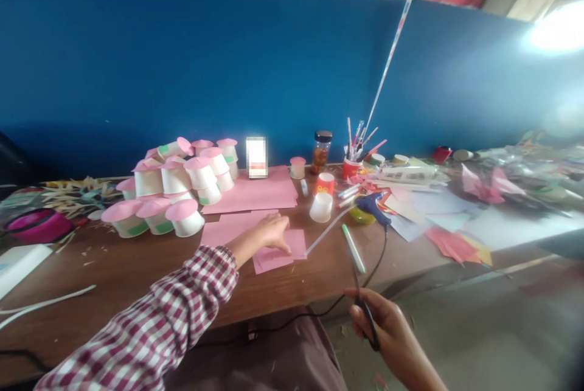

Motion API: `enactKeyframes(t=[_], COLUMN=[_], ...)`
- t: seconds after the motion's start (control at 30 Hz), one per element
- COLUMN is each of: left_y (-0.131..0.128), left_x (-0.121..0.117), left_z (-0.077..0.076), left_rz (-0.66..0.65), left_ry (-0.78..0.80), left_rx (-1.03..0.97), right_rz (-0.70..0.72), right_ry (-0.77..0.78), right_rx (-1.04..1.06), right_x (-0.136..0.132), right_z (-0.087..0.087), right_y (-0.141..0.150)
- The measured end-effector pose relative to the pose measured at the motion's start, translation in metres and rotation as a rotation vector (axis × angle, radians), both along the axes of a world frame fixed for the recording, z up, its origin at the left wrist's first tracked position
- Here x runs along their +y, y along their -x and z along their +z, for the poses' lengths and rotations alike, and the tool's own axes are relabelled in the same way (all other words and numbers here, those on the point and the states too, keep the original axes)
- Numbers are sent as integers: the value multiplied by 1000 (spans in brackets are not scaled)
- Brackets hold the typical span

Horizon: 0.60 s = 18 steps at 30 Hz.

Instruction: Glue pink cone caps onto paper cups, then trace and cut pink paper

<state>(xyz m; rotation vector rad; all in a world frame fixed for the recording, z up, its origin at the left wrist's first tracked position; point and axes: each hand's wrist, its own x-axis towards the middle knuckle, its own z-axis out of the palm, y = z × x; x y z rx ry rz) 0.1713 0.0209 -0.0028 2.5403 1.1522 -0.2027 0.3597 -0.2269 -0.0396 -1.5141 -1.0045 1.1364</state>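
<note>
My left hand (274, 233) reaches over the pink paper sheets (295, 245) near the table's front edge. Its thumb and fingers are apart, and the fingertips are at the paper; whether they touch it I cannot tell. Closed around the dark handles of a pair of scissors (367, 318) is my right hand (383, 324), in front of the table edge with the blades pointing up and away. A white marker with green ends (353, 248) lies just beyond the scissors. Larger pink sheets (255, 193) are spread behind my left hand.
Paper cups with pink tops (159, 214) are stacked on the left. A white cup (321, 207), a red cup (325, 184), a blue glue gun (375, 205) with its cord, a jar (322, 151) and a pen holder (353, 168) stand centre-right. Paper scraps (449, 244) cover the right.
</note>
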Motion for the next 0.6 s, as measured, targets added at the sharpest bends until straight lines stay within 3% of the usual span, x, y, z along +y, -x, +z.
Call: enactKeyframes(t=[0.2, 0.4, 0.6], left_y=[1, 9, 33], left_x=[-1, -8, -9], left_z=[0, -2, -2], left_rz=[24, 116, 279], left_ry=[55, 107, 202], left_rx=[-65, -282, -569], right_rz=[28, 31, 138], right_ry=[7, 13, 15], right_rx=[15, -2, -136], right_x=[-1, -1, 11], right_z=[0, -4, 21], right_y=[1, 2, 3])
